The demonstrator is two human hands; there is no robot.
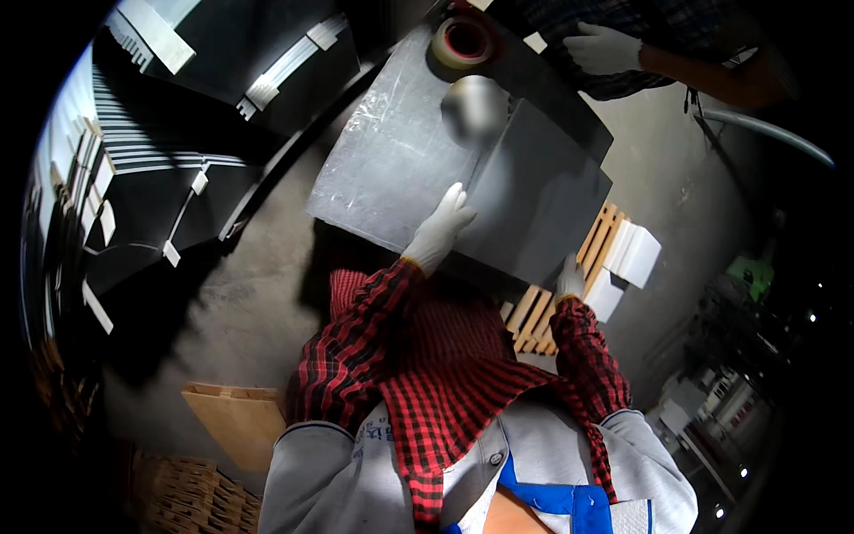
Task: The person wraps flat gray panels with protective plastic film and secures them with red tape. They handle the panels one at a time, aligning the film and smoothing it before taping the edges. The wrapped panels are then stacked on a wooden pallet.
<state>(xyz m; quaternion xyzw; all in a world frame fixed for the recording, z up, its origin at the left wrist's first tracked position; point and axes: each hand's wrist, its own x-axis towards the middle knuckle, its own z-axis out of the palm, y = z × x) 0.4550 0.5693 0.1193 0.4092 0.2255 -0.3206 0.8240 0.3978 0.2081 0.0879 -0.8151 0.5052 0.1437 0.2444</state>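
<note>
A flat, dark grey panel (538, 191) lies on a scuffed grey worktable (378, 147) in front of me. My left hand (439, 230), in a white glove, rests with its fingers stretched out at the panel's left edge. At the near right edge of that panel is my right hand (570, 278), also gloved, its fingers closed on the rim and partly hidden. Farther back on the table sit a roll of tape (463, 43) and a round, whitish object (476, 109), blurred by glare.
Beyond the table is another person's gloved hand (605, 49). White blocks (632, 253) lie on a wooden pallet (534, 319) at the right. Dark panels with white corner pieces (151, 205) stand at the left; a wooden board (236, 423) is at lower left.
</note>
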